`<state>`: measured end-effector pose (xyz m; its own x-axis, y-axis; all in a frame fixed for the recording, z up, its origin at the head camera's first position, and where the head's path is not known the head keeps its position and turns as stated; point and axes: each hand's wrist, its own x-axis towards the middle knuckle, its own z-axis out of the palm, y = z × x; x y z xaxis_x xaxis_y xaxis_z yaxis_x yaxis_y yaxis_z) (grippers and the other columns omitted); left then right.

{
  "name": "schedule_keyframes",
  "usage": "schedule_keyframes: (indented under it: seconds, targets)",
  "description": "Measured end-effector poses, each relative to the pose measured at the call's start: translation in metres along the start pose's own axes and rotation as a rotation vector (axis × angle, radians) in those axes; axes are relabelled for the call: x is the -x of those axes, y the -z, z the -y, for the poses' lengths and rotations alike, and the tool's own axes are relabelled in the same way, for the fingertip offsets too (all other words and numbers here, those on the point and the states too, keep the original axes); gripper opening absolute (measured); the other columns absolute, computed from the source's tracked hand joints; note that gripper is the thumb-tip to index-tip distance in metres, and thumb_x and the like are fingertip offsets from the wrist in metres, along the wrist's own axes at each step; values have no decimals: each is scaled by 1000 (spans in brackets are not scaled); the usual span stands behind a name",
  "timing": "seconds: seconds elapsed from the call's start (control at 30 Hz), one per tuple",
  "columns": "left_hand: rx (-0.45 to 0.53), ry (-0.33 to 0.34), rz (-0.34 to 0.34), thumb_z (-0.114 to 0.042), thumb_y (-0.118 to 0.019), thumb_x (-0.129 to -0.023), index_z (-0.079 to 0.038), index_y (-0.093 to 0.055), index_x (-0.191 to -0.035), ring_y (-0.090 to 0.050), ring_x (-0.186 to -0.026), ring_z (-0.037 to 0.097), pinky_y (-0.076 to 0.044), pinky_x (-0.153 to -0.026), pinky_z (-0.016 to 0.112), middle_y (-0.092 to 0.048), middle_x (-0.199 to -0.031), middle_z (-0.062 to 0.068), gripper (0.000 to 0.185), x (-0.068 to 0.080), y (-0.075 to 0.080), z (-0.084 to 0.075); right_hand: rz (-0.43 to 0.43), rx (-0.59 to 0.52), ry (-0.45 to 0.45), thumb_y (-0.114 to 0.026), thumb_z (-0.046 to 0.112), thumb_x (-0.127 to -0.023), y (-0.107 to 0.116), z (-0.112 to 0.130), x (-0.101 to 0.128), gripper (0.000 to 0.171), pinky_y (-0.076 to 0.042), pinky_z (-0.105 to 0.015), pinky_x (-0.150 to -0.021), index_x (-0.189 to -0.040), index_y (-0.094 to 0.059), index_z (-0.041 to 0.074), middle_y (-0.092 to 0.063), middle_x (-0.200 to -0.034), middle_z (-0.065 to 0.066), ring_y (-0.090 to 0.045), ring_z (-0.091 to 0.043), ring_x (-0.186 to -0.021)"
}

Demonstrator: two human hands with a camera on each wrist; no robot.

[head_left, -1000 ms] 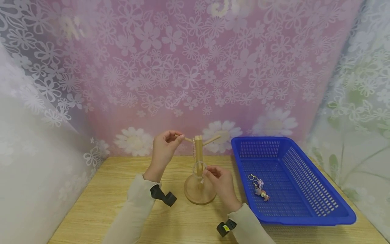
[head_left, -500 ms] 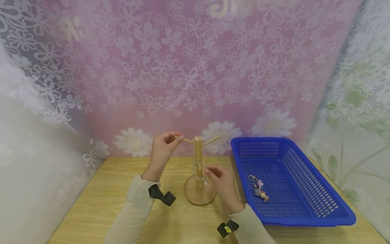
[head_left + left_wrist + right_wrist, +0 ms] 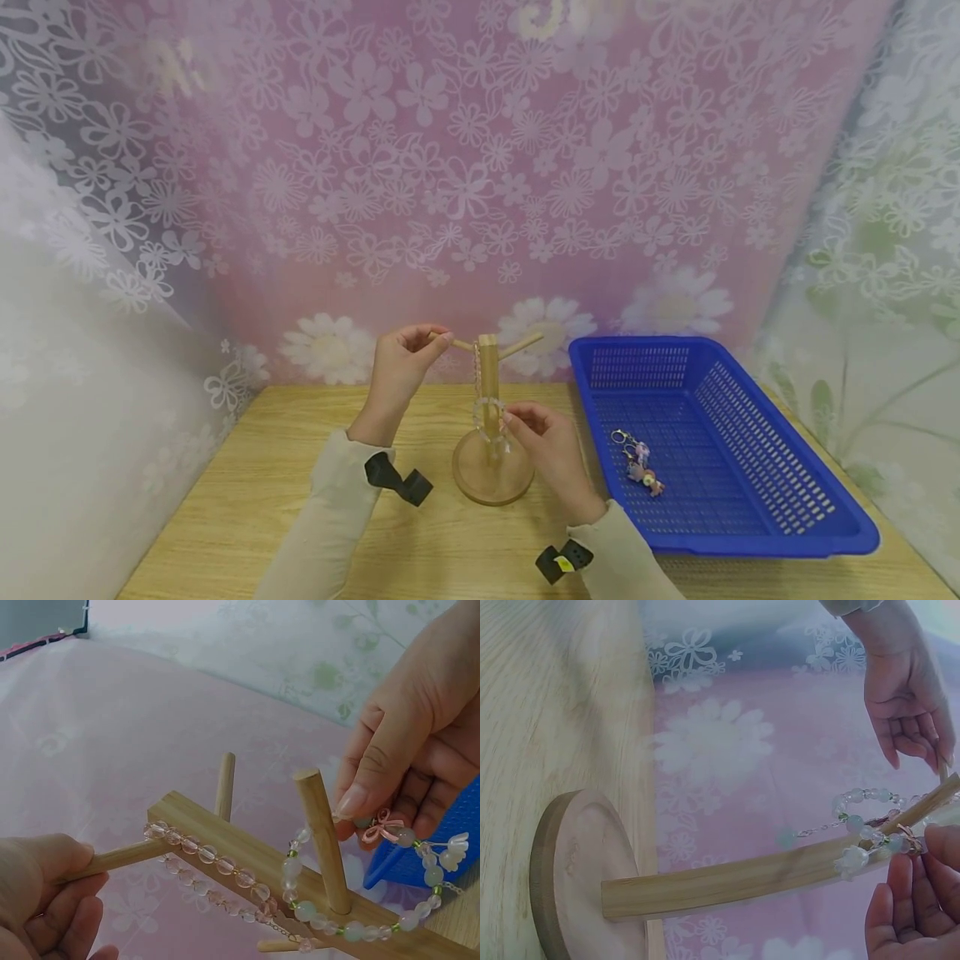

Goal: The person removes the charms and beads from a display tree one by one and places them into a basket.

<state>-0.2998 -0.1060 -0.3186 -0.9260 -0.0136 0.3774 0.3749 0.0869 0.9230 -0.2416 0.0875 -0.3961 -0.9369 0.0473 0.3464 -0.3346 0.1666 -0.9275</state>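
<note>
A wooden peg stand [image 3: 488,392] rises from a round base [image 3: 492,483] on the table. My left hand [image 3: 441,338] pinches the tip of its upper left peg [image 3: 120,859], where a pink bead bracelet [image 3: 202,859] hangs. A green-and-white bead bracelet [image 3: 360,924] with a small pink bow is looped round a lower front peg [image 3: 322,836]. My right hand [image 3: 512,420] pinches this bracelet beside the post. In the right wrist view the bracelet [image 3: 859,825] drapes over the post [image 3: 742,879] just above my right fingers [image 3: 907,900].
A blue plastic basket [image 3: 750,517] stands to the right of the stand, with keychains [image 3: 637,463] lying in it. Flowered curtains close in the back and both sides. Bare wooden tabletop [image 3: 225,508] lies to the left and in front.
My right hand and the green-and-white bracelet have risen slightly along the post. My left hand stays on the upper peg.
</note>
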Motion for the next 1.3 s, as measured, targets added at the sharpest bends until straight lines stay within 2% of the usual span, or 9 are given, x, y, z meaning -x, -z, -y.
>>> schedule_keyframes:
  seconds: [0.1, 0.3, 0.57, 0.77, 0.9, 1.07, 1.17, 1.3]
  targets:
    - [7, -19, 2, -14, -71, -85, 3, -70, -96, -53, -71, 11, -44, -65, 24, -62, -76, -4, 20, 1, 0, 1, 2, -9, 2, -67, 6, -87, 0, -7, -2, 14, -48, -20, -65, -96, -69, -5, -69, -89, -15, -58, -6, -71]
    - [0, -38, -2, -15, -72, -85, 1, -70, -93, -55, -72, 13, -45, -65, 25, -64, -77, -2, 19, 3, -1, -1, 18, -22, -12, -67, 9, -88, 2, -5, 0, 14, -48, -21, -65, -96, -69, -2, -69, -90, -12, -59, -10, -74]
    - [-35, -47, -2, -15, -71, -85, -2, -71, -92, -54, -70, 14, -44, -64, 25, -66, -82, 15, 15, 2, -2, -2, 39, -63, -28, -65, 6, -88, 5, 0, 1, 13, -48, -21, -67, -97, -68, -4, -68, -91, -13, -59, -11, -76]
    - [-18, -61, 1, -14, -71, -85, -1, -71, -92, -55, -70, 14, -46, -66, 30, -65, -78, 6, 15, 2, -2, -1, 35, -82, -26, -66, 6, -87, 6, 2, 2, 13, -49, -21, -67, -96, -68, -4, -68, -89, -13, -60, -10, -75]
    - [-15, -61, -3, -16, -71, -85, 0, -70, -92, -55, -70, 13, -45, -65, 26, -64, -75, 0, 17, 1, -2, 1, 40, -79, -7, -67, 6, -87, 7, 2, 3, 13, -49, -21, -65, -95, -69, -4, -68, -88, -13, -61, -12, -74]
    - [0, -44, -5, -15, -71, -85, 2, -70, -94, -55, -71, 12, -45, -65, 23, -63, -75, -2, 19, 2, -2, 1, 52, -81, 15, -68, 7, -86, 8, 2, 4, 13, -48, -21, -65, -94, -69, -4, -68, -90, -18, -61, -17, -74]
    - [13, -29, -5, -12, -71, -85, 4, -69, -94, -55, -72, 14, -45, -65, 23, -63, -76, -2, 18, 3, -2, -2, 59, -84, 31, -68, 8, -87, 8, 2, 5, 16, -48, -21, -64, -95, -68, -5, -67, -91, -22, -61, -17, -74]
    - [2, -10, -7, -8, -68, -86, 6, -68, -94, -55, -71, 13, -45, -66, 23, -63, -76, -2, 16, 10, -2, -17, 76, -89, 28, -67, 11, -88, 9, 3, 7, 17, -48, -23, -64, -94, -68, -5, -67, -90, -19, -61, -17, -74]
